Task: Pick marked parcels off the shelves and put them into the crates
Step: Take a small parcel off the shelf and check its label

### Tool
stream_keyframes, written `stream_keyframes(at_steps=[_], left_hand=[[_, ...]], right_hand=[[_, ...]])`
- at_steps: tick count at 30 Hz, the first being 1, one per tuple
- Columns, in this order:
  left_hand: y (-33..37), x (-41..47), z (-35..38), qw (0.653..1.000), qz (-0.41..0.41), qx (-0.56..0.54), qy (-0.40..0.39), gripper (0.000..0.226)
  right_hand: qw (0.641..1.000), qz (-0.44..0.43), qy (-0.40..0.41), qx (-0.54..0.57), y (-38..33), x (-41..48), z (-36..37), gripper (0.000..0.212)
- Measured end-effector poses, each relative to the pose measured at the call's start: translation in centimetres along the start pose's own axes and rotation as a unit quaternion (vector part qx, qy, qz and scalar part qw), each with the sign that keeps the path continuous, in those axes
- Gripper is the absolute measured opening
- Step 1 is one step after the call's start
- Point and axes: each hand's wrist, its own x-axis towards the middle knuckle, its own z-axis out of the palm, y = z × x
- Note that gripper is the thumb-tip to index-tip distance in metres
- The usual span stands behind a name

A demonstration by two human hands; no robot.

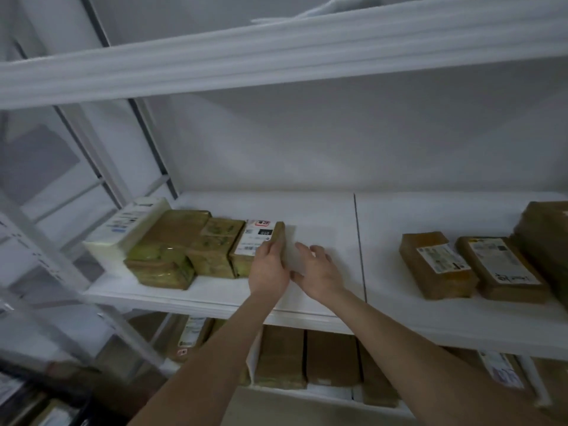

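Head view: the left hand [270, 269] curls its fingers over the right edge of the labelled parcel [253, 241], rightmost in a row at the left of the shelf [325, 216]. The right hand [318, 272] lies just beside it, against a pale blurred sheet [290, 256] — whether it grasps it is unclear. Risk: the touching neighbour parcel [212, 244] could drag along — friction.

A parcel storeroom or sorting depot: white metal shelving [276, 56] fills the view. Its boards carry tape-wrapped brown parcels [172, 238] with printed shipping labels [442, 258] at 9 and 3 o'clock — more cartons [332, 355] stand packed on the tier below, at 6 o'clock.
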Motion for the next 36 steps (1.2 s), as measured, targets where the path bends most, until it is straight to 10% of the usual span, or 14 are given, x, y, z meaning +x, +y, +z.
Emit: stream_keyframes(at_steps=[20, 28, 36], left_hand=[[-3.9, 5.8, -1.2, 0.987, -0.021, -0.042, -0.157, 0.047], [3.3, 4.3, 1.1, 0.943, 0.087, 0.084, -0.308, 0.098], [4.8, 4.0, 0.2, 0.890, 0.286, 0.224, -0.275, 0.059]], right_hand=[[0.994, 0.101, 0.034, 0.026, -2.2, 2.0, 1.4, 0.036], [0.978, 0.162, 0.128, 0.003, 2.9, -2.3, -3.0, 0.029], [0.976, 0.198, 0.094, -0.003, 5.4, -4.0, -5.7, 0.066]])
